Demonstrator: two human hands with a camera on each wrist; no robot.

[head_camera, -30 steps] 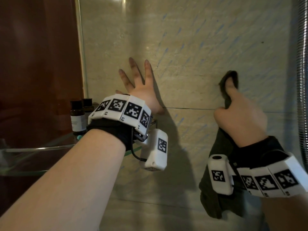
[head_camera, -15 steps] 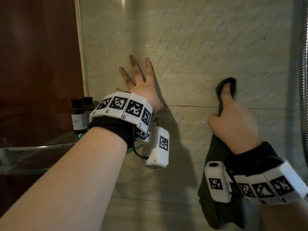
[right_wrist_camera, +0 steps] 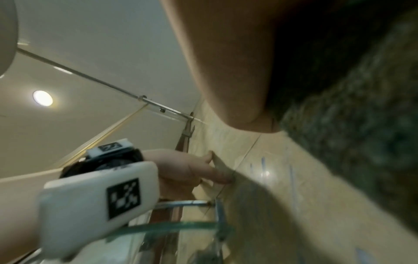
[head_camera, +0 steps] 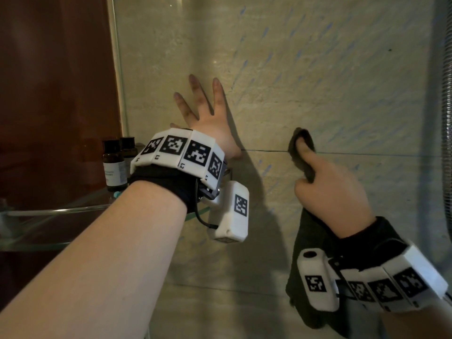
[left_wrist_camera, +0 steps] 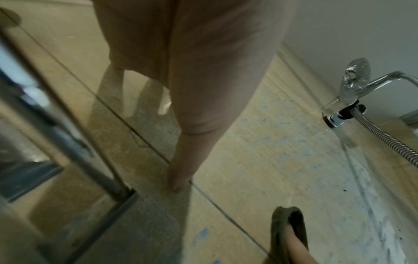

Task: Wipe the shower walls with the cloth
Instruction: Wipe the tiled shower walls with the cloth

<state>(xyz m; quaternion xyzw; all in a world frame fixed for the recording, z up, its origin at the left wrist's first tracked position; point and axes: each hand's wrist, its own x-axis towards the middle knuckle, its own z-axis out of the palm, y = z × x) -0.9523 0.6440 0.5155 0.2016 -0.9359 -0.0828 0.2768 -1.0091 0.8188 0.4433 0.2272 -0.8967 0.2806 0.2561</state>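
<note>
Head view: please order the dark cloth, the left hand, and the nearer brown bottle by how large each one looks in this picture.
1. dark cloth, the largest, hanging long under the right hand.
2. left hand, spread flat on the wall.
3. brown bottle, the smallest; it stands farther away, so its real size stays unsure.

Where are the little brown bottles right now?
In the head view, the brown bottles stand at the left on the glass shelf, in the corner just left of the left hand.
</note>
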